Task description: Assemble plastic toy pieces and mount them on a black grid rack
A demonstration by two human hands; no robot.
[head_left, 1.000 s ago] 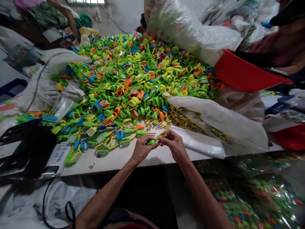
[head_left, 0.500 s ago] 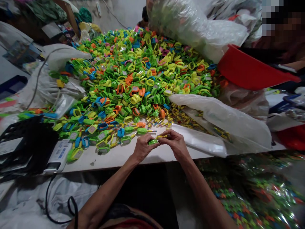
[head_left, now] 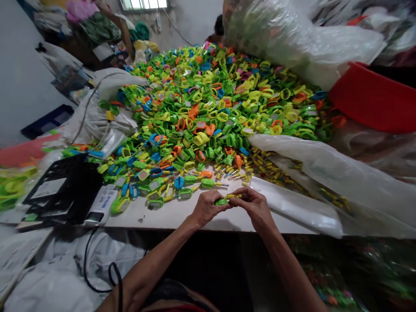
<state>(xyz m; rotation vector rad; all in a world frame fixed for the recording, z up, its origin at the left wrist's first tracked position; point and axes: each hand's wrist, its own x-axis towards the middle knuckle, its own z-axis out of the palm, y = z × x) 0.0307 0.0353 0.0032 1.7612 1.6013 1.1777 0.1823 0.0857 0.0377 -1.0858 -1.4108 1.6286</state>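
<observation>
My left hand [head_left: 205,209] is closed around a green toy watch [head_left: 221,202] just above the front edge of the table. Pinched in my right hand [head_left: 256,209] is a thin yellow stick-like tube [head_left: 234,196], its tip right at the watch; whether it is inserted cannot be made out. Just beyond my hands lies another green toy watch [head_left: 208,183] with a tube of coloured beads sticking out of it. Loose yellow tubes [head_left: 260,167] lie behind my right hand, partly under clear plastic.
A big heap of toy watches [head_left: 195,104] covers the white table [head_left: 182,220]. A clear plastic bag [head_left: 299,212] lies at right, below a red basin-like container [head_left: 373,99]. Black trays [head_left: 58,182] and a white box [head_left: 101,203] stand left. Another person's head [head_left: 219,26] shows behind the heap.
The view has swung left, so the whole scene sits further right. Both hands keep nearly the same pose, with the toy watch and the yellow tube still held together.
</observation>
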